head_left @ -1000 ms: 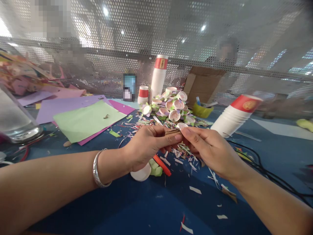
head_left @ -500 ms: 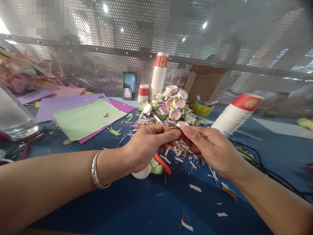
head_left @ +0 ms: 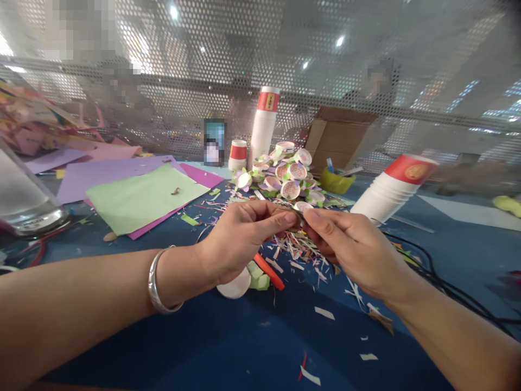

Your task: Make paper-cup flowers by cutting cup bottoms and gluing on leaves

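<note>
My left hand [head_left: 240, 241], with a silver bangle at its wrist, is closed in a pinch over the scraps. Opposite it, my right hand [head_left: 356, 250] pinches too, its fingertips close to the left ones. Between them is a small, thin brownish strip [head_left: 300, 213], mostly hidden by the fingers; its exact kind is unclear. Just beyond the hands rises a heap of small round paper pieces [head_left: 290, 190] with green and purple petals. Below my left hand lie a white disc [head_left: 235, 287], folded light green paper [head_left: 258, 278] and a red-orange stick-like object [head_left: 270, 273].
Paper cuttings [head_left: 321, 271] litter the blue table [head_left: 228, 347]. Coloured sheets [head_left: 142, 198] and a clear water container [head_left: 24, 201] are at left. Stacked paper cups [head_left: 261, 130] stand behind; another cup stack [head_left: 393, 187] leans at right beside black cables [head_left: 437, 279]. A perforated metal screen [head_left: 297, 60] runs behind.
My left hand has shifted slightly left, its fingertips a little farther from the right ones. My right hand stays almost in place, still pinching.
</note>
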{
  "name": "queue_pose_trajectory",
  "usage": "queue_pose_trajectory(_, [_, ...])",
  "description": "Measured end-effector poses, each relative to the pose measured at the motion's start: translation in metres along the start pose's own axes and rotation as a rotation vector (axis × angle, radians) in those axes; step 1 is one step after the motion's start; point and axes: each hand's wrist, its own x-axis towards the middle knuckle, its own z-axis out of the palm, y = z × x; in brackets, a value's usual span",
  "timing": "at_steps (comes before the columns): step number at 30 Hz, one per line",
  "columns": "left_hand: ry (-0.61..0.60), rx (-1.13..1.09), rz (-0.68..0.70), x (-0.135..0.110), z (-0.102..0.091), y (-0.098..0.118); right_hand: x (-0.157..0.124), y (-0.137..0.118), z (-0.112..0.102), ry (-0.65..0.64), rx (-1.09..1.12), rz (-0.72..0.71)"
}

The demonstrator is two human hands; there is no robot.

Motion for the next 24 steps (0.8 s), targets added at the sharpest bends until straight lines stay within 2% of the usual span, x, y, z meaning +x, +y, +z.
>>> queue_pose_trajectory(3, [-0.005, -0.006, -0.045, -0.002, 0.003, -0.002, 0.002, 0.0, 0.002, 0.019, -0.021, 0.007])
queue_pose_trajectory(7, [0.069, 0.054, -0.014, 0.003, 0.001, -0.001, 0.004, 0.005, -0.001, 0.055, -0.024, -0.004])
queue_pose_trajectory(11, [0.066, 0.147, -0.009, 0.007, -0.005, 0.0, 0.004, 0.008, -0.004, 0.074, -0.029, -0.024])
queue_pose_trajectory(14, [0.019, 0.355, 0.061, 0.007, -0.009, 0.0, 0.003, 0.005, -0.004, 0.047, -0.021, -0.019])
queue_pose_trajectory(18, [-0.071, 0.621, 0.067, 0.006, -0.012, 0.001, 0.005, 0.0, 0.001, -0.002, -0.019, 0.015])
queue_pose_trajectory(20, [-0.099, 0.644, 0.073, 0.006, -0.012, 0.0, 0.006, 0.001, 0.002, -0.014, 0.002, 0.016])
queue_pose_trajectory(24, [-0.18, 0.478, 0.049, 0.006, -0.012, -0.001, 0.006, 0.004, 0.001, -0.035, 0.063, 0.027])
